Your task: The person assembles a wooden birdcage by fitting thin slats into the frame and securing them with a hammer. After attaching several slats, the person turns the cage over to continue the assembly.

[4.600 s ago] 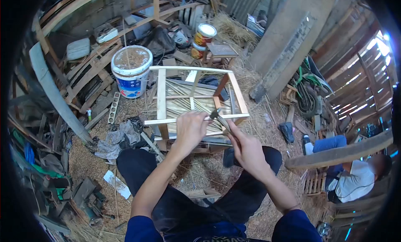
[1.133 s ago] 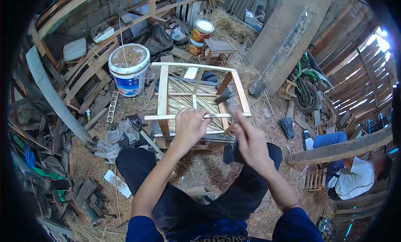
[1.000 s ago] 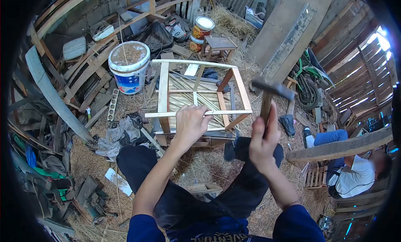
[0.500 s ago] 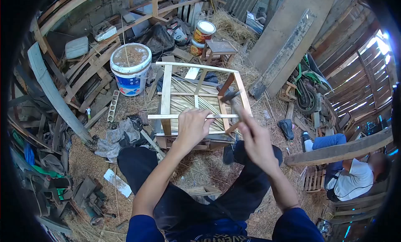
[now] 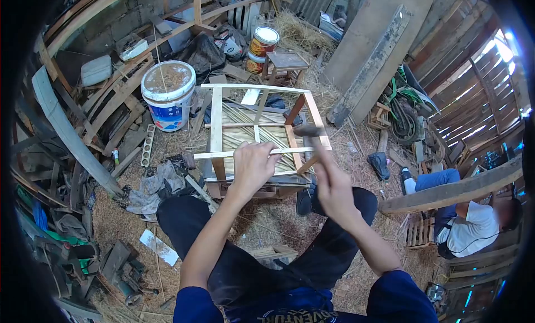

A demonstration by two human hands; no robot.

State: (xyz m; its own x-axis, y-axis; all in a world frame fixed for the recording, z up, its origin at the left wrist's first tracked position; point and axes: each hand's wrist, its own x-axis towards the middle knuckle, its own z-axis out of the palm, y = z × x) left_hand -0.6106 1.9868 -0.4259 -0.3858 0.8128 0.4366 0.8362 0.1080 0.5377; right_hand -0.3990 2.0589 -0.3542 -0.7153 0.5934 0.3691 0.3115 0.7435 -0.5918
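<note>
A pale wooden frame (image 5: 217, 115) stands before my knees on a low wooden stand or table. Along its near side runs a thin wooden strip (image 5: 214, 155), its left end sticking out past the frame. My left hand (image 5: 253, 162) is closed around this strip near its middle. In my right hand (image 5: 334, 193) is a hammer (image 5: 308, 131), gripped by the handle. Its blurred head is over the frame's right side, close to the strip's right end. Several slender sticks (image 5: 239, 134) lie beneath the frame's openings.
A white-and-blue bucket (image 5: 169, 108) stands left of the frame, and a small stool (image 5: 287, 60) beyond it by stacked paint tins (image 5: 264, 41). Long boards (image 5: 379, 50) lean at the back right. A seated person (image 5: 473, 228) is at right behind a curved beam (image 5: 462, 192). Shavings cover the floor.
The hammer head has shifted slightly down, now lying nearly level, and my right hand has moved a little left and lower. My left hand keeps its hold on the strip. The view has shifted slightly.
</note>
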